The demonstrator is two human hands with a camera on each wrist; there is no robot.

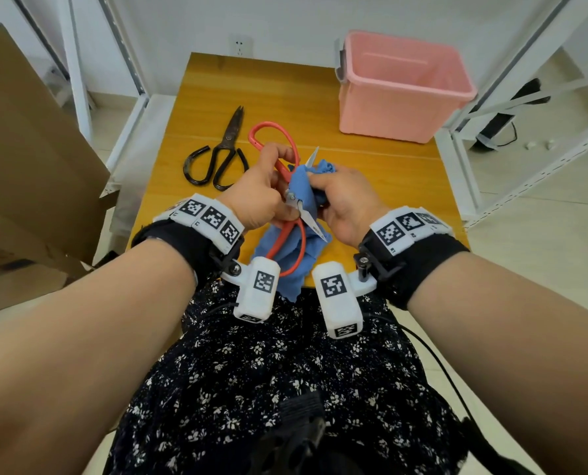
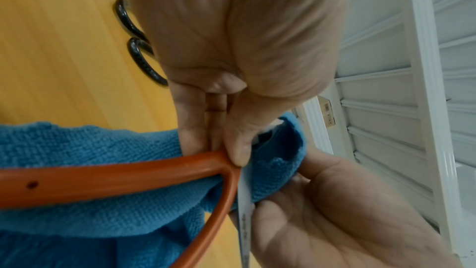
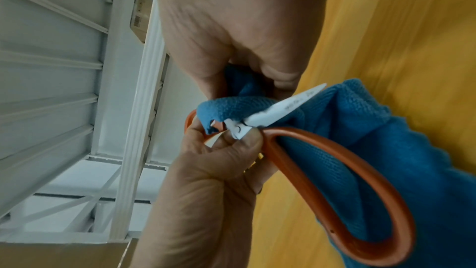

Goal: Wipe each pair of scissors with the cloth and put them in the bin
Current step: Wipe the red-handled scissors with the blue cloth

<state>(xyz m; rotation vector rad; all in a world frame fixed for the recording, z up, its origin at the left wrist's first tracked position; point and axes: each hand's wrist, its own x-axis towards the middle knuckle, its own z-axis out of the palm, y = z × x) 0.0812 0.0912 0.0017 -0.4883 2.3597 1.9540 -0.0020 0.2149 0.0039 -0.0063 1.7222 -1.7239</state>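
Red-handled scissors (image 1: 294, 234) are held spread open above the near table edge, one blade (image 1: 312, 158) pointing away and one toward me. My left hand (image 1: 261, 197) grips them at the pivot and upper handle (image 2: 128, 176). A blue cloth (image 1: 303, 190) is wrapped round the far blade, and my right hand (image 1: 345, 200) pinches it there while the rest hangs down. In the right wrist view the near blade (image 3: 288, 107) sticks out of the cloth (image 3: 360, 140). Black scissors (image 1: 222, 154) lie closed on the table to the left. The pink bin (image 1: 402, 87) stands at the far right corner.
The wooden table (image 1: 371, 186) is small, with white metal shelving (image 1: 525, 97) on the right and behind. A large cardboard box (image 1: 29, 159) stands at the left. My lap in a dark floral dress (image 1: 285, 389) is below the hands.
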